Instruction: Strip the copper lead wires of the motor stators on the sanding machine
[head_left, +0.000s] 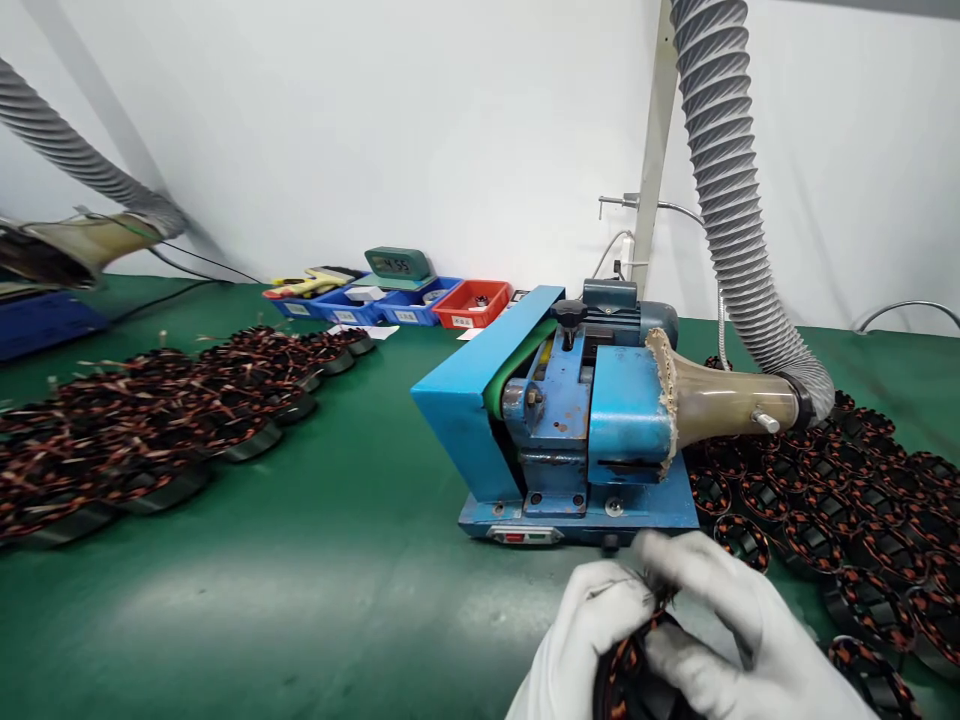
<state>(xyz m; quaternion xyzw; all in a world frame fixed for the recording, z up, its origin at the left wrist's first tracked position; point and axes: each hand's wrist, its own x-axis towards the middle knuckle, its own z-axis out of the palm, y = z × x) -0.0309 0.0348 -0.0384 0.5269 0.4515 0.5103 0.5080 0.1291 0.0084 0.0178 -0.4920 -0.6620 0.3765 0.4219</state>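
Near the front edge of the green bench (360, 560), a white-gloved left hand (581, 625) grips a black, copper-wound ring (624, 665); the white-gloved right hand (750, 620) touches it, its grip too blurred to tell. Work looks partway: wire-bristled rings (161, 425) crowd toward the left edge, tidier rings (847, 490) toward the right; which are finished is unclear

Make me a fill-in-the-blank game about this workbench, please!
1. The left hand holds a copper-wound stator, and the right hand touches it; both wear gloves coloured ____.
2. On the blue belt sander, the belt is coloured ____.
3. Directly right of the blue bins, the next bin is coloured ____.

Missing words: white; green; red.
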